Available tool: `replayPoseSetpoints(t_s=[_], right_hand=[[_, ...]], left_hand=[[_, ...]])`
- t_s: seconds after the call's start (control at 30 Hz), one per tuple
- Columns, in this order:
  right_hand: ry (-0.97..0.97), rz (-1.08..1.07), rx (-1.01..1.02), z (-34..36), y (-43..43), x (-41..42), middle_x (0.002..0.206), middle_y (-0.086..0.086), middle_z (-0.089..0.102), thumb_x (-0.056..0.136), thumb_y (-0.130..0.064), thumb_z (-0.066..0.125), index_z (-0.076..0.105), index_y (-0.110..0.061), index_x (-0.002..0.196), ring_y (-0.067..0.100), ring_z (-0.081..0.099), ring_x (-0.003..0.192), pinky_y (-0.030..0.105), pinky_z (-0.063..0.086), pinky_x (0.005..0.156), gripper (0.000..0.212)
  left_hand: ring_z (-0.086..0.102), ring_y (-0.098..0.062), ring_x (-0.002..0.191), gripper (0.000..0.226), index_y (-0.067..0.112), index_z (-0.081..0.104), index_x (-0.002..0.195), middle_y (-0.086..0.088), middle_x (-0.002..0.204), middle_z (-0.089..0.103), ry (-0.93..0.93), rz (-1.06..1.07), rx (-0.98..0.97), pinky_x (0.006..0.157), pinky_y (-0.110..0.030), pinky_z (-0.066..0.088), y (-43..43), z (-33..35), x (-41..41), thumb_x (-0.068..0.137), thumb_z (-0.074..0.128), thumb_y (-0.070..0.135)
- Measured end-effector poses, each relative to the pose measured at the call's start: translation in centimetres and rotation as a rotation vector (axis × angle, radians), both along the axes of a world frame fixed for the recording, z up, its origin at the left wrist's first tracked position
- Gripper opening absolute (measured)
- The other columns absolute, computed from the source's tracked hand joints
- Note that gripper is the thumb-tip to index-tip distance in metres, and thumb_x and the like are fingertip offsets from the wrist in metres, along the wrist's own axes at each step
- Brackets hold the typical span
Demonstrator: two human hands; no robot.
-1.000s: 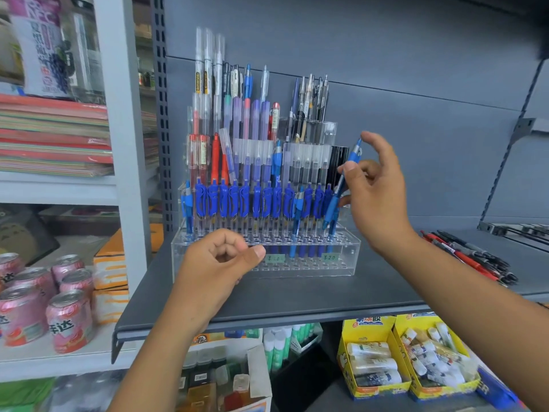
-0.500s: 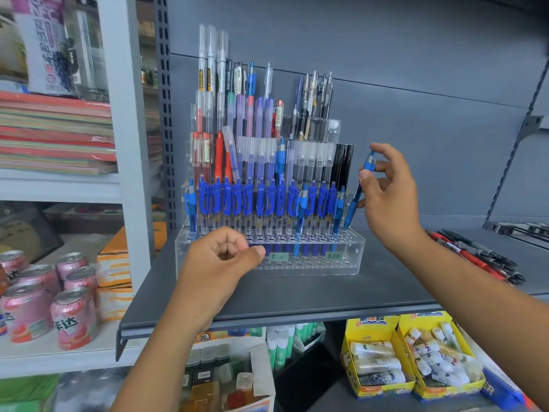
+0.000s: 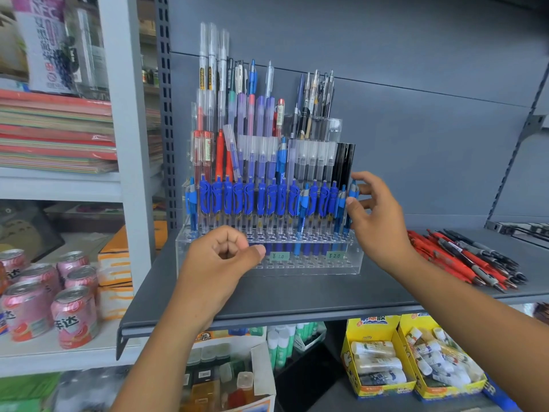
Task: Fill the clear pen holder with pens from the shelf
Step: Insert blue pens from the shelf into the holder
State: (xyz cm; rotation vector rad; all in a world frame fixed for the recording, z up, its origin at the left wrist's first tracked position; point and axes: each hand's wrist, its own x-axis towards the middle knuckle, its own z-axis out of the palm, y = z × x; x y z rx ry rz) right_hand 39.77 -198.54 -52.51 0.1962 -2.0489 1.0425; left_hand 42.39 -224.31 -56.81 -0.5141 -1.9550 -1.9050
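Observation:
A clear tiered pen holder (image 3: 341, 264) stands on the grey shelf (image 3: 297, 298), packed with blue, purple, red and clear pens. At the right end of the blue row, my right hand (image 3: 375, 215) pinches the top of a blue pen (image 3: 350, 203) that stands upright with its tip down among the holder's holes. My left hand (image 3: 221, 263) is a closed fist resting against the holder's front left, holding nothing I can see. A loose pile of red and black pens (image 3: 463, 257) lies on the shelf to the right.
Pink drink cans (image 3: 44, 295) and orange boxes (image 3: 114, 272) sit on the white shelf at left, with stacked notebooks (image 3: 56, 132) above. Below the grey shelf are yellow boxes of glue sticks (image 3: 413, 358) and a carton of small bottles (image 3: 231, 382).
My right hand has brought the blue pen from a raised, tilted position down and left into the right end of the blue row. The left fist has stayed put.

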Motion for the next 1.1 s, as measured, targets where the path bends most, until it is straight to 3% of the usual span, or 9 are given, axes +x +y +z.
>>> replayPoseSetpoints(t_s=[0.23,0.43,0.53,0.7,0.9,1.0,1.1], right_hand=[[-0.031,-0.005,0.019,-0.9,-0.1,0.3,0.118,-0.006,0.051,0.098,-0.008,0.053,0.049,-0.029,0.131,0.006,0.054,0.096,0.006,0.043,0.066,0.040],[-0.040,-0.045,0.141,-0.8,-0.5,1.1,0.124,-0.011,0.043,0.096,-0.010,0.055,0.043,-0.029,0.138,0.010,0.050,0.100,0.031,0.046,0.085,0.048],[-0.034,-0.087,0.237,-0.6,-0.7,2.3,0.134,-0.012,0.042,0.096,-0.014,0.054,0.041,-0.029,0.140,0.003,0.045,0.102,0.032,0.046,0.085,0.048],[-0.038,-0.149,0.366,0.3,-1.7,4.1,0.137,-0.010,0.046,0.096,-0.018,0.052,0.047,-0.025,0.136,0.014,0.053,0.108,0.036,0.049,0.082,0.041],[-0.162,-0.188,0.500,0.9,-3.0,5.6,0.141,-0.009,0.046,0.097,-0.022,0.047,0.048,-0.024,0.137,0.021,0.056,0.110,0.035,0.047,0.084,0.040],[-0.241,-0.195,0.615,1.0,-3.6,6.5,0.144,-0.006,0.043,0.098,-0.024,0.044,0.044,-0.023,0.141,0.023,0.055,0.116,0.036,0.044,0.090,0.043],[-0.301,-0.191,0.694,1.1,-4.2,7.9,0.149,-0.001,0.039,0.099,-0.026,0.042,0.038,-0.024,0.144,0.024,0.048,0.126,0.039,0.040,0.100,0.045]], left_hand=[[0.039,-0.014,0.056,0.024,0.010,0.057,0.068,-0.002,0.059,0.045,0.004,-0.003,-0.001,0.053,-0.011,0.039,0.0,-0.1,-0.1,0.080,0.077,0.015],[0.040,-0.012,0.055,0.024,0.013,0.057,0.067,-0.002,0.059,0.046,-0.019,-0.001,0.007,0.056,-0.017,0.040,0.1,0.1,0.0,0.080,0.077,0.014],[0.039,-0.012,0.052,0.026,0.014,0.056,0.066,-0.001,0.057,0.045,-0.033,0.003,0.028,0.056,-0.014,0.040,0.2,0.1,0.0,0.082,0.076,0.012],[0.040,-0.016,0.052,0.023,0.013,0.058,0.069,-0.006,0.056,0.048,-0.036,0.098,0.094,0.059,-0.028,0.041,0.3,0.5,0.1,0.083,0.076,0.015],[0.045,-0.016,0.046,0.020,0.004,0.061,0.075,-0.009,0.052,0.052,-0.109,0.232,0.148,0.065,-0.028,0.048,0.2,1.3,0.8,0.084,0.075,0.015],[0.050,-0.017,0.051,0.022,0.005,0.061,0.075,-0.008,0.055,0.055,-0.122,0.283,0.115,0.069,-0.031,0.051,0.1,1.6,1.7,0.084,0.075,0.019],[0.063,-0.017,0.072,0.019,0.013,0.062,0.077,-0.002,0.071,0.065,-0.092,0.370,0.002,0.069,-0.028,0.047,0.1,2.1,3.3,0.084,0.075,0.025]])
